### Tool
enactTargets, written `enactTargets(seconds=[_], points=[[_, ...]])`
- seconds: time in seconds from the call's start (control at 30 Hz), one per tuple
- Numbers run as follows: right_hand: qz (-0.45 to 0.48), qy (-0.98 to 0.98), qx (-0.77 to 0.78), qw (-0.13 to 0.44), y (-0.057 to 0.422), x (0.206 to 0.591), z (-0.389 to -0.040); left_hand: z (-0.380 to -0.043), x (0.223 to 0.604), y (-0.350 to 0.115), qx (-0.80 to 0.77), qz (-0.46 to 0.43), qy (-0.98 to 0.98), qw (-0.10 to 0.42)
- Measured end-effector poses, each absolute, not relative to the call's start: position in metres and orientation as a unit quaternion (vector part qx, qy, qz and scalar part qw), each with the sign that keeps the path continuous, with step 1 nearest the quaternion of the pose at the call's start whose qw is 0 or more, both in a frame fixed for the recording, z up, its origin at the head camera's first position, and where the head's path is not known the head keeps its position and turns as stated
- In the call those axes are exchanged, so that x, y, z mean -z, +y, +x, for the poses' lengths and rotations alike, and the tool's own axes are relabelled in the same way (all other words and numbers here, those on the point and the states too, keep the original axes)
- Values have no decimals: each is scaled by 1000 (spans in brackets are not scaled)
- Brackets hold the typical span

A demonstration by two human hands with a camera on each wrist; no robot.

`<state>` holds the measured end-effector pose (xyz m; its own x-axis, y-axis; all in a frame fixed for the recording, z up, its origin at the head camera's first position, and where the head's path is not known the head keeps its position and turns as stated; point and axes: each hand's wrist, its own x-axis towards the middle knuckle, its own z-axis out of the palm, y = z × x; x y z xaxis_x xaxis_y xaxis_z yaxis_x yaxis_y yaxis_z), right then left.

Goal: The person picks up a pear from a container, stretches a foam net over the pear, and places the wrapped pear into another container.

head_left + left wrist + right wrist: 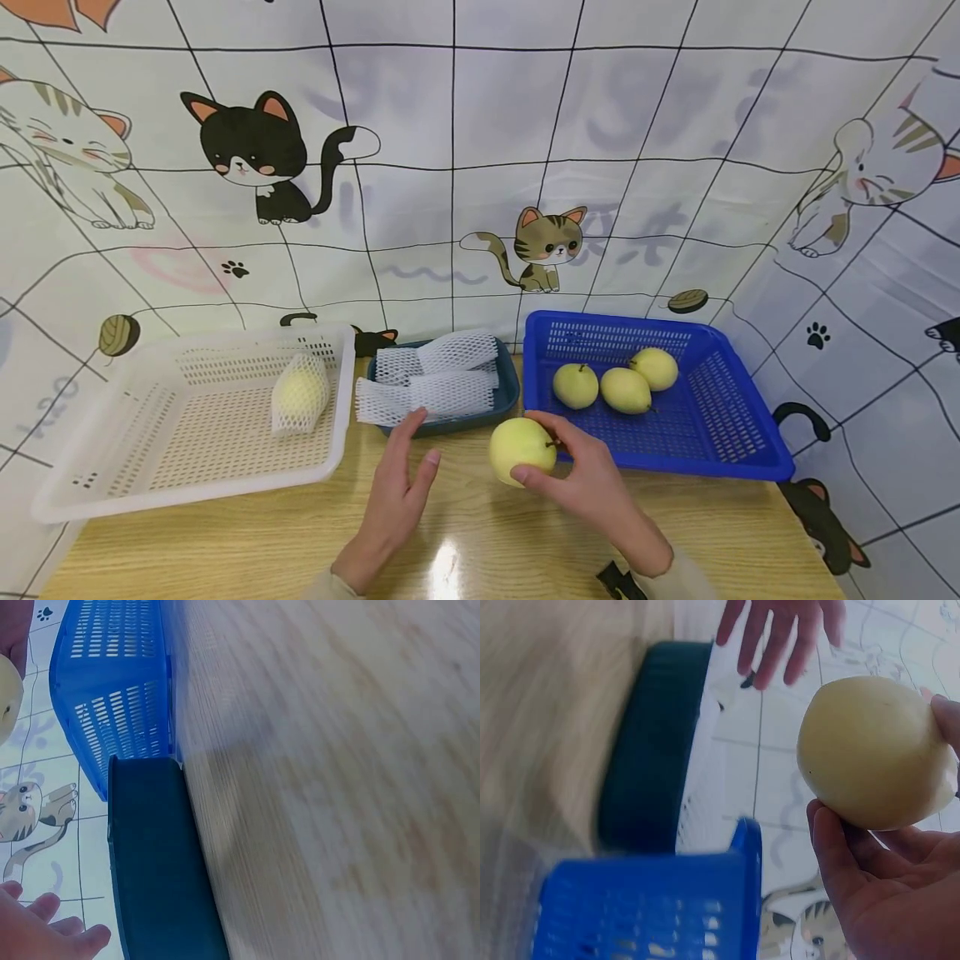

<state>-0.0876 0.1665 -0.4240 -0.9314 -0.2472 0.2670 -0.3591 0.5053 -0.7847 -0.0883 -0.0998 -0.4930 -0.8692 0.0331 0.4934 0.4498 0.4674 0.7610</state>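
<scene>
A yellow-green pear (521,451) is held in my right hand (583,476), between thumb and fingers, in front of the blue basket's near left corner. The right wrist view shows that pear (874,754) up close, with the fingers (836,855) beneath it. My left hand (399,492) holds nothing, its fingers extended near the front of the dark teal tray (442,430). White foam net sleeves (450,393) lie stacked in this tray. Several more pears (626,390) rest inside the blue basket (705,462).
On the left stands a white basket (225,490) containing one pear in a foam net (300,394). All three containers sit along the back of a wooden table (247,550). Behind them hangs a cat-patterned sheet (420,200).
</scene>
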Motion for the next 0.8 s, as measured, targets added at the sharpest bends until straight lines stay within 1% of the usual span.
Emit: enactTargets(seconds=[0.37,0.53,0.67,0.8], points=[[186,-872,-453,12,138,437,-81,-88,493,-107,507,-121,-829,201],[182,-880,-439,-24,127,448,-82,-86,492,-109,503,-101,-838,187],[197,-892,-406,-33,120,459,-85,-86,492,-111,505,-92,-840,179],[211,-900,-380,-39,113,468,-88,-87,492,-112,509,-91,-836,185]])
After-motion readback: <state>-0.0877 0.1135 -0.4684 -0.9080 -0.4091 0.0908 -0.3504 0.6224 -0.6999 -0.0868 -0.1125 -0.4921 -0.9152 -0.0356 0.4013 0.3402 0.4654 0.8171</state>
